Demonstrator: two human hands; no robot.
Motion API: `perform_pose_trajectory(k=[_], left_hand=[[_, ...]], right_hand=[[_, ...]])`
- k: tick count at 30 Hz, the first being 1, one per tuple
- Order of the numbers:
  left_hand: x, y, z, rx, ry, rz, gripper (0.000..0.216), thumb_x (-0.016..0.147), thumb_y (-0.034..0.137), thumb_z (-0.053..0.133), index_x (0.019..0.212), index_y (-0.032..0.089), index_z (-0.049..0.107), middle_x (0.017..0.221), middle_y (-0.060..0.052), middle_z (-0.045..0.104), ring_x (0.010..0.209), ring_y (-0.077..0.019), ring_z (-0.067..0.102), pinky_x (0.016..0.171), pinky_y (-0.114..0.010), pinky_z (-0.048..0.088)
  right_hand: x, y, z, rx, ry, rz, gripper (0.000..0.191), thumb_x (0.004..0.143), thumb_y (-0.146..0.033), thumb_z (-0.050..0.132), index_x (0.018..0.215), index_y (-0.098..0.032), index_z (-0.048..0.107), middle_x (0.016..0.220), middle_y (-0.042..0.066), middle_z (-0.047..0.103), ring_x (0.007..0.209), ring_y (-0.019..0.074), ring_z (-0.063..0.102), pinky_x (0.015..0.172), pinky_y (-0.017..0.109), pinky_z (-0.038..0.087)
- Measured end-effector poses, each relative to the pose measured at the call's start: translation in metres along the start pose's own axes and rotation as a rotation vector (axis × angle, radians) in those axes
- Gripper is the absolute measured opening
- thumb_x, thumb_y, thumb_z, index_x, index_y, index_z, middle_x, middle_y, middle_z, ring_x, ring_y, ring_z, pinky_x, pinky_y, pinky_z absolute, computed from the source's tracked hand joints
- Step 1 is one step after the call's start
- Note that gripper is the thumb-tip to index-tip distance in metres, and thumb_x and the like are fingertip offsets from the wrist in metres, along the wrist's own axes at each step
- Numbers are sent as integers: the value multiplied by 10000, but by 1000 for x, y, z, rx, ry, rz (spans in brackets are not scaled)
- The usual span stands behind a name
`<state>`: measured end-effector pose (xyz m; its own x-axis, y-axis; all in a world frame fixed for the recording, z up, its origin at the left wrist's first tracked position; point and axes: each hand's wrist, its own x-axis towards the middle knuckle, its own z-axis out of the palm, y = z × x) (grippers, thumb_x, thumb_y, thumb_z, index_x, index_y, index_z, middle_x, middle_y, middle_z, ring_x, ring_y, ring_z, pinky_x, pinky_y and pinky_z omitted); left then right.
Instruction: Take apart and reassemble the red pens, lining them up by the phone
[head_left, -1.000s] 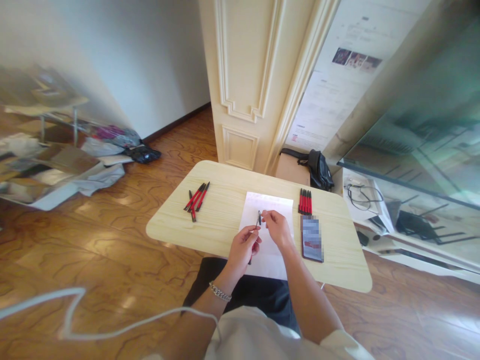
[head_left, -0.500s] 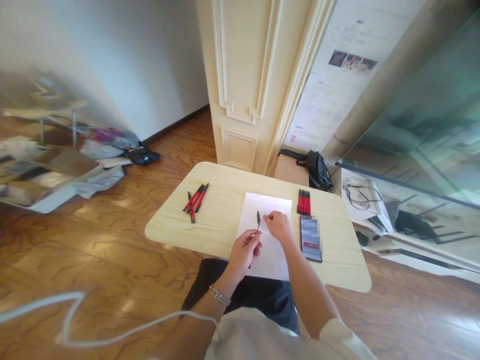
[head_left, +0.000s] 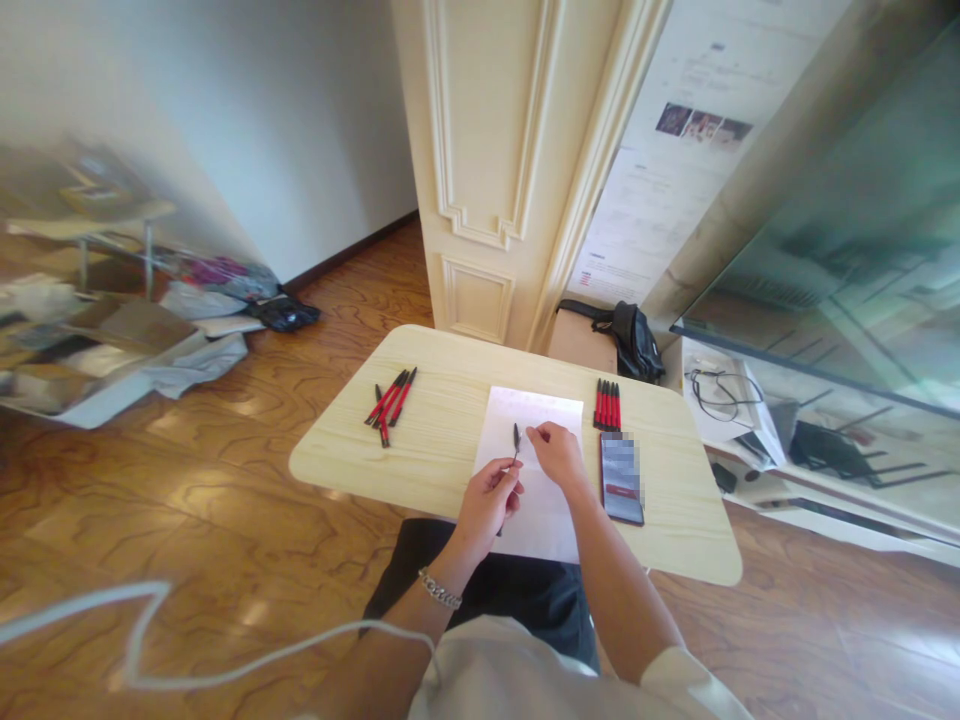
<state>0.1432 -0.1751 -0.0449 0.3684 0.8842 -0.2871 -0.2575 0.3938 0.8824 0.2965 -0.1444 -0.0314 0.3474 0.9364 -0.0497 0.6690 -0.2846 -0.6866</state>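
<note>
The left hand (head_left: 489,495) has its thumb and forefinger clamped on a slim, dark, pen-like stick (head_left: 514,463), whose lower end peeks out below the curled fingers. It points away from the body, probably so that its far end sits where both hands can work at it. Just ahead of the left fingertips is a narrow black pointed piece (head_left: 516,435) (whether it joins the stick or lies apart, I cannot tell). The right hand (head_left: 556,455) comes in from the other side, thumb and forefinger drawn close just beside that black piece; whether they meet or pinch something small, I cannot tell.

Beneath all these fingers a white sheet of paper (head_left: 551,520) lies on the pale wood-grain table (head_left: 450,365), perhaps as a plain ground that makes small dark parts easy to see. Beyond the left fingers, out to the left, red-and-black pens (head_left: 403,398) lie loosely crossed. Right of the right fingers, another set of red-and-black pens stands side by side in a neat row (head_left: 608,405), seemingly aligned on purpose; a dark-edged phone (head_left: 621,490) lies nearer the body, clear of the fingers.
</note>
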Motion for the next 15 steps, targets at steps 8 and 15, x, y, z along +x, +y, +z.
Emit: perform_pose_trajectory(k=[8, 15], left_hand=[[-1, -4, 7, 23, -54, 14, 334, 785, 436, 616, 988, 170, 619, 648, 14, 568, 441, -60, 466, 385, -170, 270], [-4, -8, 8, 57, -85, -25, 323, 781, 436, 614, 975, 178, 615, 651, 10, 576, 446, -71, 479, 382, -172, 252]], right_hand=[[-27, -1, -6, 577, -181, -57, 270, 761, -437, 602, 756, -174, 662, 685, 17, 644, 617, 129, 547, 573, 235, 405], [18, 22, -22, 531, -25, 113, 318, 758, -449, 592, 768, -145, 684, 666, 51, 655, 549, 124, 538, 510, 231, 372]])
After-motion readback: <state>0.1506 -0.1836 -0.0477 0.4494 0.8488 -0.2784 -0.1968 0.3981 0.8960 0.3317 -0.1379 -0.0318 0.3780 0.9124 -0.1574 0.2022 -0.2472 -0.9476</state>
